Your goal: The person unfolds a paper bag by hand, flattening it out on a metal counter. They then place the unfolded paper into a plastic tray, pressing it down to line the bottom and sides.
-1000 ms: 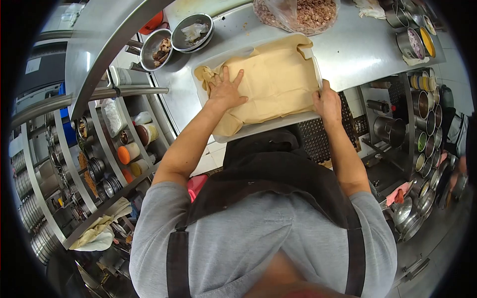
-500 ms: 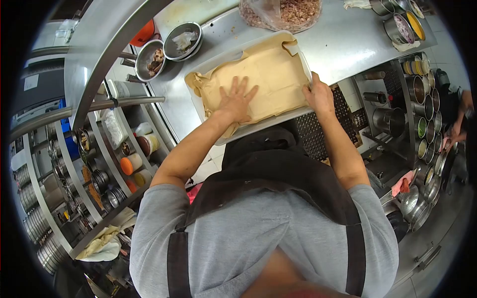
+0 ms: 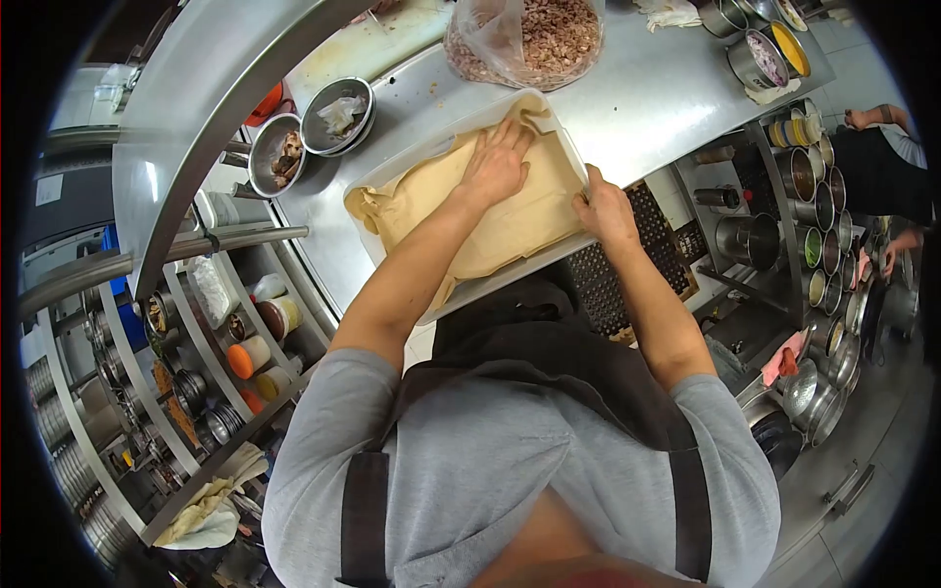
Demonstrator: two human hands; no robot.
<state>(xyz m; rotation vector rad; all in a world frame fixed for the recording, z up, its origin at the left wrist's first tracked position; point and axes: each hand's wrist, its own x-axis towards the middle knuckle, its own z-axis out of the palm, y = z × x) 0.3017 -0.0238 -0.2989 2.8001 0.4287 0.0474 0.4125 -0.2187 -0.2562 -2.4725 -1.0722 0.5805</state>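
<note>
A pale, shallow plastic tray (image 3: 571, 157) rests at the near edge of the steel counter, lined with a sheet of brown parchment paper (image 3: 524, 220). The paper is creased and its edges stick up unevenly along the tray's walls. Flat on the paper lies my left hand (image 3: 495, 169), its fingers stretched toward the far right corner. At the tray's right side, my right hand (image 3: 606, 206) grips the rim, with the thumb on the inner side. The fingers under that rim are partly hidden.
Beyond the tray sits a clear bag of chopped meat (image 3: 559, 44). Steel bowls (image 3: 277, 157) stand to its left, and pots (image 3: 757, 59) at the far right. A curved steel shelf (image 3: 186, 127) overhangs the left. Another person (image 3: 872, 162) is at the right edge.
My left hand has slid away from me and rightward over the paper, from its left middle toward the far edge. My right hand keeps its hold on the tray's rim.
</note>
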